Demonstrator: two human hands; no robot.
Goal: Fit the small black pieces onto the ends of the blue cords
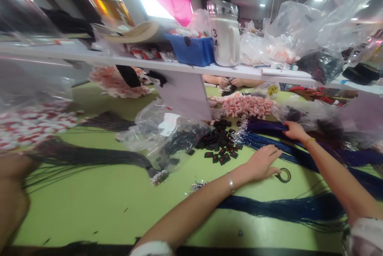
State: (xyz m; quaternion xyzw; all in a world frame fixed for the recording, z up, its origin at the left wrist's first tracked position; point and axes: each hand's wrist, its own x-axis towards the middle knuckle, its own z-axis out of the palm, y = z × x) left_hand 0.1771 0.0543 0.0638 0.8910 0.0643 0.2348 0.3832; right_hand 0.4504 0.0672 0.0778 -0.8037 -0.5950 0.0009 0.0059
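My left hand [265,163], a silver bangle at its wrist, reaches over a bundle of blue cords [260,141]. Its fingers are stretched out, with the thumb apart near a small roll of dark tape [283,175]. Farther back, my right hand [295,131] grips a bundle of dark purple cords [265,125], its fingertips closed on them. Silvery ends [240,130] of the cords lie to the left. Beside these is a pile of small black rectangular pieces [220,142] with red marks. Nearer me lies another bundle of dark blue cords [278,207].
A shelf [143,57] crosses above the green table [104,208], bearing a white mug [226,36] and a blue bin [191,48]. A plastic bag [149,128] and dark cords [98,152] lie left. Another person's arm [13,196] is at far left; other hands [229,82] show behind.
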